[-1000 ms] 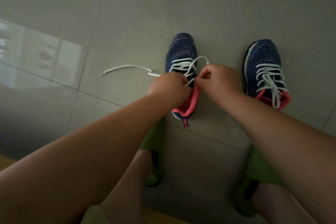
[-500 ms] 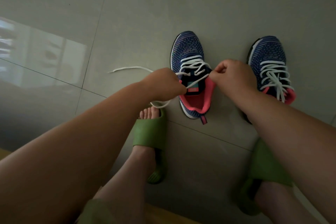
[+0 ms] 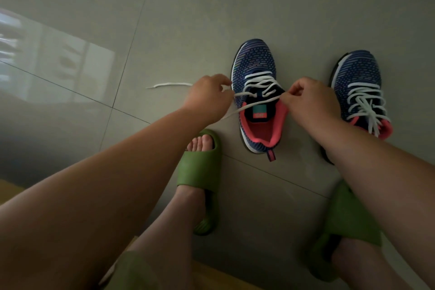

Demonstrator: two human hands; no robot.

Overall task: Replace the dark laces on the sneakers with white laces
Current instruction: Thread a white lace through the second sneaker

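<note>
Two blue knit sneakers with coral-pink lining stand side by side on the grey tiled floor (image 3: 164, 19), toes pointing away from the person. The right-hand sneaker (image 3: 357, 82) is fully threaded with white lace, its ends lying loose over the tongue. The left-hand sneaker (image 3: 255, 73) is the work in hand: a white flat lace (image 3: 259, 82) crosses its lower eyelets, while the collar stands open and the tongue label shows. No dark lace is visible.

The person's feet, in green foam slides (image 3: 200, 172), rest nearer the camera than the shoes.

The left hand (image 3: 207, 99) sits just beside the shoe's left edge, its fingers curled and pinching one run of the lace; the remainder trails behind it across the floor to a free tip well out to the left. The right hand (image 3: 308, 101) sits just beside the shoe's right edge, its fingers pinching the other run close to the upper eyelets.

Judgement: the lace is being drawn taut across the shoe's width, at right angles to its long axis. The upper eyelets lie between the two hands, about equally near each. The next threading appears to call for one free end to be brought inward.
</note>
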